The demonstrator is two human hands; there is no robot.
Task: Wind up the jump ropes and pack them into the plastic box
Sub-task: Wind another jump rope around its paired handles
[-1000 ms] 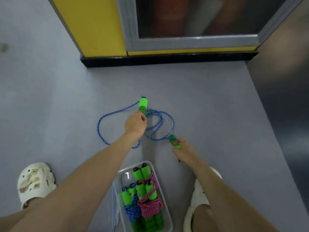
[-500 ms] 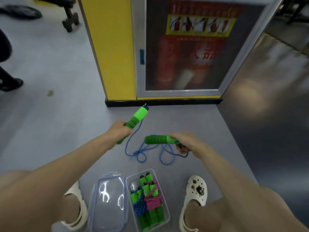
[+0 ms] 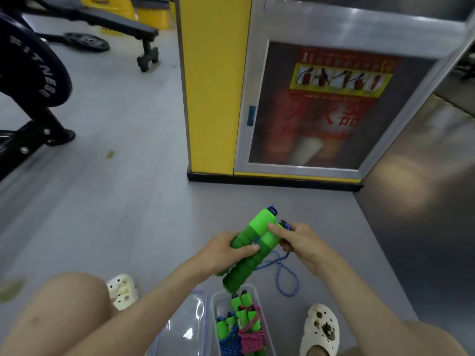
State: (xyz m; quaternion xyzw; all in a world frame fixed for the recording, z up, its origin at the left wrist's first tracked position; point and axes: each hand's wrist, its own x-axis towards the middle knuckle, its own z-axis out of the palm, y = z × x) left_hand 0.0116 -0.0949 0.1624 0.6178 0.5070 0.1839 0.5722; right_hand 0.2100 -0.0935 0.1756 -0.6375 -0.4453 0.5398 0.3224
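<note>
Plastic box (image 3: pixel 213 304) holds two or three wound ropes (image 3: pixel 241 330), count unclear. Left hand (image 3: pixel 228 249) and right hand (image 3: pixel 302 244) grip the green handles (image 3: pixel 253 240) together; blue cord (image 3: pixel 286 281) hangs loose, unwound.

Open floor (image 3: pixel 115 201) is left across the left and middle. The far side is closed off by a yellow pillar (image 3: pixel 213 86) and a glass-fronted cabinet (image 3: pixel 321 111). Near, passage is narrowed by the box (image 3: pixel 218 304), its lid (image 3: pixel 187 325) just left of it, a left shoe (image 3: pixel 122 291), a right shoe (image 3: pixel 321 327) and a rope (image 3: pixel 288 286) loop.
</note>
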